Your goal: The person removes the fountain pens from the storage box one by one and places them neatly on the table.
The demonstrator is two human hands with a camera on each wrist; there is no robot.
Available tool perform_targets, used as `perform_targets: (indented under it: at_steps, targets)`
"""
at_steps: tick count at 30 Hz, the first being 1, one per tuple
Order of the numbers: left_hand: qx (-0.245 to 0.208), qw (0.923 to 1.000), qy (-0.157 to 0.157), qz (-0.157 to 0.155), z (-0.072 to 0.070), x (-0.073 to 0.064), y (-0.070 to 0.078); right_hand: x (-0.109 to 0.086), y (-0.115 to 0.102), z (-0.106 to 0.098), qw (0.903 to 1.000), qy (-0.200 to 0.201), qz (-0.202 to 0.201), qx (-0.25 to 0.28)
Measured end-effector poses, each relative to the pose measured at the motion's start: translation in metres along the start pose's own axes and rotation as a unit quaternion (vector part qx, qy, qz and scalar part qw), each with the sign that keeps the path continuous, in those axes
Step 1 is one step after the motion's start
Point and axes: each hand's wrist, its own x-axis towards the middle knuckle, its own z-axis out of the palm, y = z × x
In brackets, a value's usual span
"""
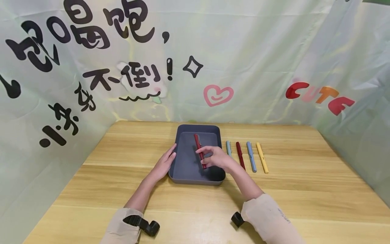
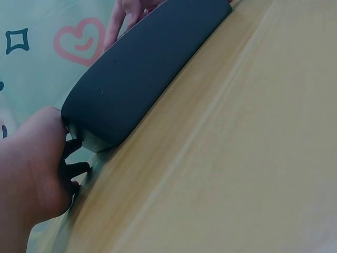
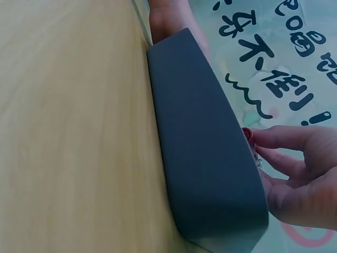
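Note:
A dark grey rectangular tray (image 1: 186, 152) lies on the wooden table. My left hand (image 1: 164, 164) rests along its left wall with fingers fairly straight, thumb by the rim. Over the tray's inside, my right hand (image 1: 214, 157) pinches a dark red pen (image 1: 197, 141) between thumb and fingers; the pen slants with its silver clip end away from me. In the right wrist view the pen's red end (image 3: 247, 134) shows just past the tray wall (image 3: 205, 137), which hides most of the pen.
Right of the tray lie a light teal pen (image 1: 228, 148), another dark red pen (image 1: 239, 152), a blue pen (image 1: 251, 157) and a yellow pen (image 1: 262, 158), side by side. A printed cloth (image 1: 259, 51) hangs behind the wooden table (image 1: 304, 189).

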Motion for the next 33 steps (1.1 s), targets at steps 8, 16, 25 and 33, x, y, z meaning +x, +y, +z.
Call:
perform_targets:
  at_steps: [8, 16, 25, 33]
  targets:
    - [0.0, 1.0, 0.002, 0.005, 0.001, 0.001, -0.001, -0.009, -0.003, -0.008, 0.9997, -0.006, -0.015, -0.019]
    - [-0.003, 1.0, -0.002, 0.001, -0.001, 0.0, 0.0, -0.017, -0.005, -0.017, 0.9998, -0.004, -0.014, -0.013]
    - [-0.009, 0.9999, -0.013, -0.005, -0.007, -0.015, 0.035, -0.024, -0.005, -0.029, 0.9997, -0.001, -0.002, -0.025]
    - [-0.006, 0.9999, -0.015, 0.005, -0.008, -0.017, 0.04, -0.031, 0.0, -0.042, 0.9989, 0.011, -0.003, -0.045]
